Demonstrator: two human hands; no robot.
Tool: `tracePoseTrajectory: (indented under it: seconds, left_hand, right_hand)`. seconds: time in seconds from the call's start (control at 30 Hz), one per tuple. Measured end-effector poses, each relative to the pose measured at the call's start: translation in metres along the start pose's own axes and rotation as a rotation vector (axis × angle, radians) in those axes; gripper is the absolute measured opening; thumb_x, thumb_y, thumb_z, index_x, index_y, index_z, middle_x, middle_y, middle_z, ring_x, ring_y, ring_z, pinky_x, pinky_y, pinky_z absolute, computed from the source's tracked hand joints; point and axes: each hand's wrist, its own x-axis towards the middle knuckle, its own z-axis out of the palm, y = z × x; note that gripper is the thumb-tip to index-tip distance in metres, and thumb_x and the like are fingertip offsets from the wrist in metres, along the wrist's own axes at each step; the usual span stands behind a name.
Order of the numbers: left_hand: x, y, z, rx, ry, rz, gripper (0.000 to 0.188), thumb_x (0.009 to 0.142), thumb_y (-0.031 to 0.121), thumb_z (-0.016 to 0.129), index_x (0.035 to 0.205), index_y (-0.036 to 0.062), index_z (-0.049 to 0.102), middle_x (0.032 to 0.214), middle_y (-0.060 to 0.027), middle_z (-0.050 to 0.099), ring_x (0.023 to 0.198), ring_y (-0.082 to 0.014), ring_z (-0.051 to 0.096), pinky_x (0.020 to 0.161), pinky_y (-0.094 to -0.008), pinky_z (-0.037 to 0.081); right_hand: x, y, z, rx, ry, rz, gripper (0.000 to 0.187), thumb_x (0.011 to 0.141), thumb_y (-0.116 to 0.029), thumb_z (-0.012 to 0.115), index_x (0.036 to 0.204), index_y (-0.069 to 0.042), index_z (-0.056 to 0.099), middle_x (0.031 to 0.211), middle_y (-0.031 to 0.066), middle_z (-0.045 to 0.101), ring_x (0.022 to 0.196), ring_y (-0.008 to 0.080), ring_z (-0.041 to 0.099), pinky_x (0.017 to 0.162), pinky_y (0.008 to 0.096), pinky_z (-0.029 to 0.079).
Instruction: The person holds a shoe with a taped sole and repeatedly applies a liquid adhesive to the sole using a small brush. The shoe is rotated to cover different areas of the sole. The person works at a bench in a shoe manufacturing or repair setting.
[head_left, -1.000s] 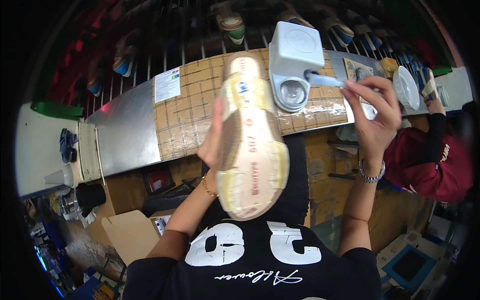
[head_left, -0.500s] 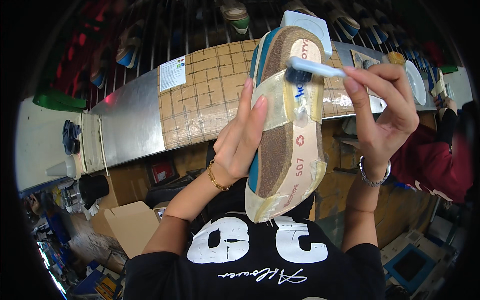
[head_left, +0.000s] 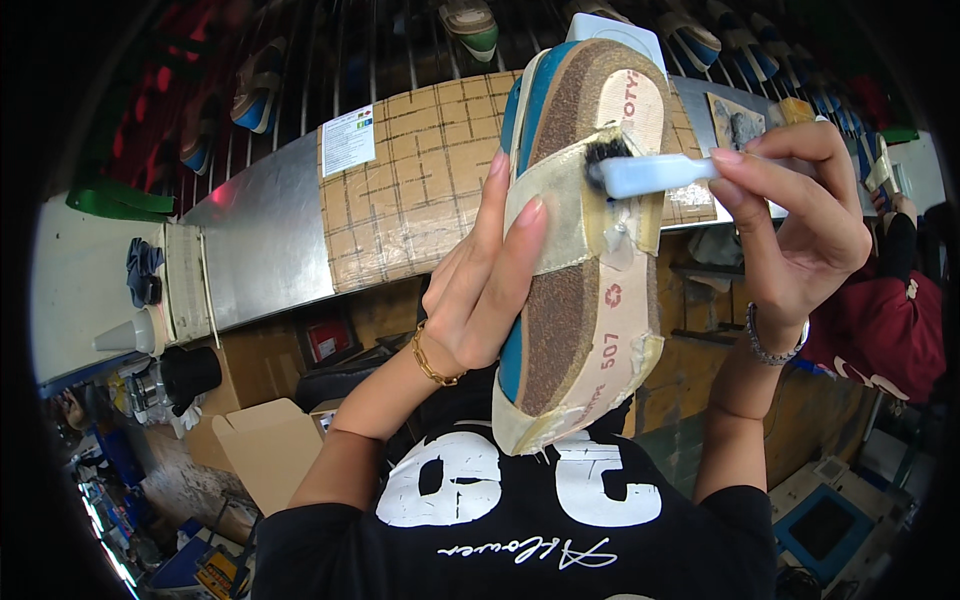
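Note:
My left hand (head_left: pixel 478 275) grips a shoe (head_left: pixel 545 330) by its side, with the underside turned up toward me. The underside shows brown cork-like edging, a pale printed insole board (head_left: pixel 603 335) and a beige strap (head_left: pixel 553 208) folded over its edge. Teal material shows along the shoe's left side. Between thumb and fingers, my right hand (head_left: pixel 800 215) pinches a brush (head_left: pixel 655 175) with a pale handle. Its black bristles (head_left: pixel 606 165) touch the folded edge of the strap. Part of the teal side is hidden by my left fingers.
Behind the shoe lies a cardboard sheet (head_left: pixel 420 190) on a metal bench (head_left: pixel 255 235). More shoes (head_left: pixel 470 28) sit on a dark rack at the far side. A white container (head_left: pixel 615 40) stands behind the toe. At the right is another person's red garment (head_left: pixel 880 335).
The brush has swung so its bristles point left, and they have moved from the insole board onto the strap's edge. The shoe and my right hand have shifted slightly right.

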Motion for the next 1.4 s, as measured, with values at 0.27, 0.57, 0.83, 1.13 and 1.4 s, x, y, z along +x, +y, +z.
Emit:
tracePoseTrajectory:
  seconds: [0.27,0.57,0.83,1.13,1.4]
  left_hand:
    - [-0.005,-0.002,-0.002,-0.039,-0.011,-0.036,0.043,0.088,-0.007,0.065,0.130,-0.0141,0.056,0.139,-0.0422,0.046,0.102,-0.0360,0.071,0.083,-0.0341,0.060]
    - [-0.005,-0.002,-0.003,-0.032,0.007,-0.011,0.045,0.089,-0.007,0.064,0.132,-0.0129,0.055,0.141,-0.0419,0.044,0.102,-0.0352,0.071,0.084,-0.0330,0.059]
    - [-0.008,0.002,-0.007,-0.055,-0.046,-0.054,0.049,0.089,-0.007,0.062,0.137,-0.0109,0.050,0.143,-0.0426,0.040,0.105,-0.0371,0.070,0.086,-0.0337,0.059]
    - [-0.007,0.003,-0.008,-0.039,-0.029,-0.045,0.055,0.087,-0.003,0.066,0.138,-0.0113,0.047,0.142,-0.0436,0.040,0.105,-0.0376,0.070,0.084,-0.0336,0.059]
    - [-0.007,0.004,-0.008,-0.036,-0.026,-0.053,0.061,0.085,0.000,0.070,0.140,-0.0116,0.045,0.141,-0.0445,0.040,0.104,-0.0380,0.070,0.082,-0.0335,0.060]
  right_hand:
    - [-0.002,-0.001,-0.004,0.060,-0.102,0.026,0.026,0.068,0.002,0.080,0.094,-0.002,0.079,0.091,0.0111,0.062,0.082,0.0181,0.056,0.069,0.0265,0.040]
    - [0.001,0.000,-0.012,0.097,-0.198,0.036,0.032,0.061,0.002,0.078,0.092,-0.004,0.079,0.090,0.0120,0.061,0.082,0.0201,0.055,0.071,0.0289,0.040]
    - [0.008,0.007,-0.017,0.212,-0.251,0.028,0.027,0.067,0.000,0.077,0.095,-0.002,0.078,0.089,0.0108,0.060,0.081,0.0195,0.054,0.073,0.0288,0.040]
    - [0.021,-0.001,-0.010,-0.092,-0.002,-0.103,0.027,0.073,0.010,0.077,0.100,0.003,0.076,0.095,0.0114,0.062,0.086,0.0179,0.059,0.074,0.0250,0.044]
    - [0.017,-0.003,-0.014,-0.021,-0.082,-0.084,0.029,0.070,0.007,0.078,0.097,0.000,0.078,0.092,0.0114,0.062,0.082,0.0179,0.057,0.069,0.0261,0.043]
